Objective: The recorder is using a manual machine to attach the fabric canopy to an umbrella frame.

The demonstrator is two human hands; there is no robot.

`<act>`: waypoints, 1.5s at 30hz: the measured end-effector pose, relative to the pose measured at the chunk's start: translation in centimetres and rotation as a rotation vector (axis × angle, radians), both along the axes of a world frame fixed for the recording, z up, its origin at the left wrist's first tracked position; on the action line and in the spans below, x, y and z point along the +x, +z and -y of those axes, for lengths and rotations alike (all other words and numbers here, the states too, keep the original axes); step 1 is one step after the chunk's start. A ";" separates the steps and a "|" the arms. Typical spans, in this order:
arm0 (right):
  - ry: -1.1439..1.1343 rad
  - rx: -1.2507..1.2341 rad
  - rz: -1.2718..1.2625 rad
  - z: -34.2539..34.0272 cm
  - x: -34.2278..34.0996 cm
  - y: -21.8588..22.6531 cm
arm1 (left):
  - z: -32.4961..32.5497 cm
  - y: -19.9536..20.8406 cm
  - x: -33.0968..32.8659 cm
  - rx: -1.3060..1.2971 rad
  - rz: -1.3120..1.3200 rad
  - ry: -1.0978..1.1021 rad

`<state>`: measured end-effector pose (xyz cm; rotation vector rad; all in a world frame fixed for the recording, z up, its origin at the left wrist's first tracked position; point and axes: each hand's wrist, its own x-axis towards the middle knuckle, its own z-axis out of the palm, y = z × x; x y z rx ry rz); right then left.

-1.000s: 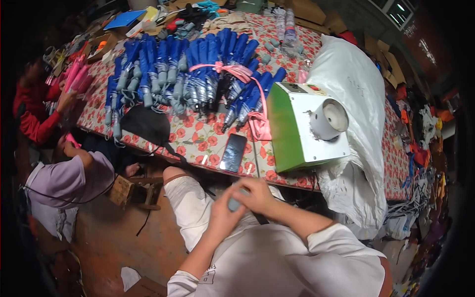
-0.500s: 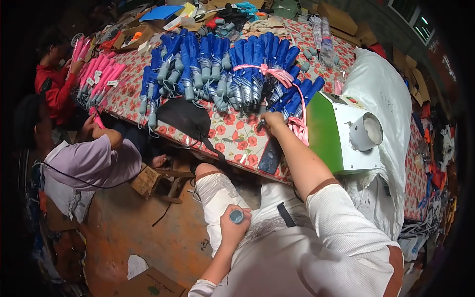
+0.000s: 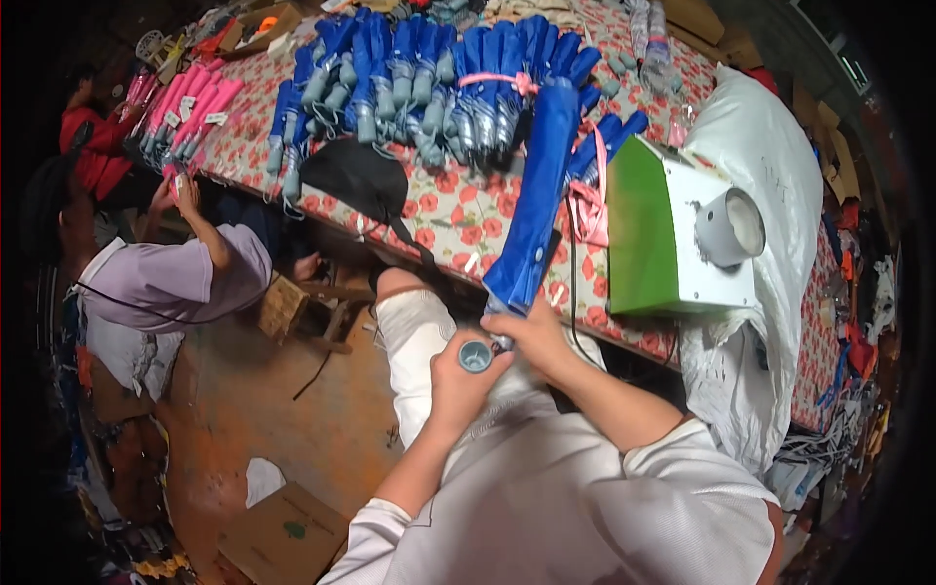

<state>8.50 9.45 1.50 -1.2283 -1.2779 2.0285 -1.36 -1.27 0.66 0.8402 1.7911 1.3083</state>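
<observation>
My left hand (image 3: 452, 388) is closed around a grey umbrella handle (image 3: 475, 357), its hollow end facing up. Close beside it, my right hand (image 3: 536, 338) grips the lower, silvery end of a folded blue umbrella (image 3: 538, 210). The umbrella slants up and away over the table edge, its far end reaching the bundle of blue umbrellas (image 3: 490, 93) tied with a pink ribbon (image 3: 522, 84). The two hands are nearly touching above my lap. To the left of the bundle lie several more blue umbrellas with grey handles (image 3: 402, 90).
A green and white machine (image 3: 673, 224) with a round metal spout stands right of my right hand, before a big white sack (image 3: 765, 166). A black cloth item (image 3: 353, 178) lies on the flowered tablecloth (image 3: 429, 219). On the left, a person in lilac (image 3: 195, 283) handles pink umbrellas (image 3: 200, 97).
My right hand has come back from the table to my lap with a blue umbrella, next to my left hand. The left hand, still holding the handle, has risen slightly.
</observation>
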 end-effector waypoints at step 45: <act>-0.169 0.460 -0.510 1.6 1.8 10.7 | -0.2 -1.0 2.7 0.237 -0.233 0.078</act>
